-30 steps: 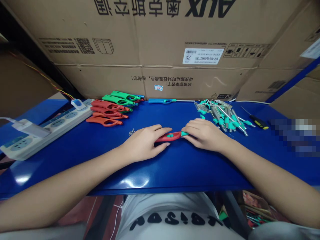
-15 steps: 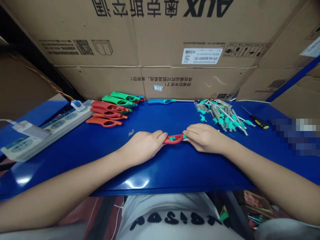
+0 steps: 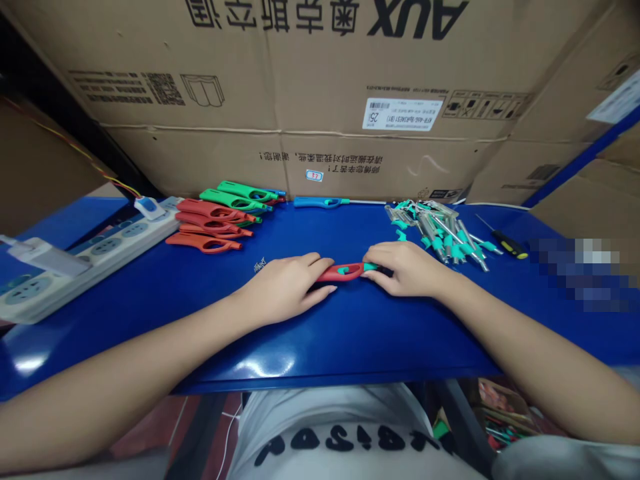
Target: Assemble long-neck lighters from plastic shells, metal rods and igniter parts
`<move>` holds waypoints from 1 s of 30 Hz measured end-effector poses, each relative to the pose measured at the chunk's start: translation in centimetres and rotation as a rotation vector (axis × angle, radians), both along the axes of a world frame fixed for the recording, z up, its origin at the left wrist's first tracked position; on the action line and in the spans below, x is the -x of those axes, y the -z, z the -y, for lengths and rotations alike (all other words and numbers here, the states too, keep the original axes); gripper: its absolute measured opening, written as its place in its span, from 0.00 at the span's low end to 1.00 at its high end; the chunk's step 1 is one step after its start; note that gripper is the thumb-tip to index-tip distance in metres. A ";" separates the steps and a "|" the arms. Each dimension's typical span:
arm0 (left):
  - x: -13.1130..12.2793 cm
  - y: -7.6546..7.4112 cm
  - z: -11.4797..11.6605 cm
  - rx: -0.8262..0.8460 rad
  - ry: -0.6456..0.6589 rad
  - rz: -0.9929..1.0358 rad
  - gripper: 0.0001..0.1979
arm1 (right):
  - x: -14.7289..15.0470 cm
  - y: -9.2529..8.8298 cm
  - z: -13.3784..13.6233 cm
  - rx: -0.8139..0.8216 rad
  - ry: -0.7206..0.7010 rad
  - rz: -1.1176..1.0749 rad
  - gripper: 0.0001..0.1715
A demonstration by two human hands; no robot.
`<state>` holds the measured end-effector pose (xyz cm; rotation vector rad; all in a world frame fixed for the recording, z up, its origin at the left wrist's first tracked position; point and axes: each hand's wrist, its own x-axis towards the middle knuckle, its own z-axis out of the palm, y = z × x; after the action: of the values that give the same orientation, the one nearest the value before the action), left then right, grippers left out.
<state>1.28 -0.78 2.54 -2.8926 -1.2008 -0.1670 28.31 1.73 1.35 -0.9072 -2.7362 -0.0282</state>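
Observation:
A red lighter handle with a teal trigger [image 3: 343,271] lies on the blue table [image 3: 350,333] between my hands. My left hand [image 3: 286,288] grips its left end with thumb and fingers around it. My right hand [image 3: 405,268] pinches the teal right end, fingers closed on it. Just beyond my right hand lies a heap of metal rods with teal fittings [image 3: 440,230].
Red handles [image 3: 210,227] and green handles [image 3: 240,195] are stacked at the back left, beside a white power strip [image 3: 85,257]. A blue lighter [image 3: 323,202] and a yellow-black screwdriver [image 3: 505,241] lie near the cardboard boxes [image 3: 320,93] along the back.
My left fingers closed round the handle's end half a second ago, and now they lie more stretched along it. The handle stays between both hands; the view shifted slightly.

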 end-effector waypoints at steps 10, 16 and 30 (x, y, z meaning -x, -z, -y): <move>1.3 0.5 -2.0 0.195 -0.023 0.189 0.18 | -3.2 -1.3 -1.6 0.329 0.114 -0.021 0.14; 1.3 0.6 -2.1 0.241 -0.034 0.273 0.15 | -5.8 -2.8 -2.8 0.113 0.365 -0.265 0.17; 0.8 -0.2 -0.8 0.233 -0.112 0.135 0.13 | -18.1 -4.5 -3.9 0.542 1.541 0.000 0.17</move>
<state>0.50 -0.01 2.77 -3.0405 -1.4960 -0.2400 46.42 5.67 5.89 -2.7910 -1.3528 0.4135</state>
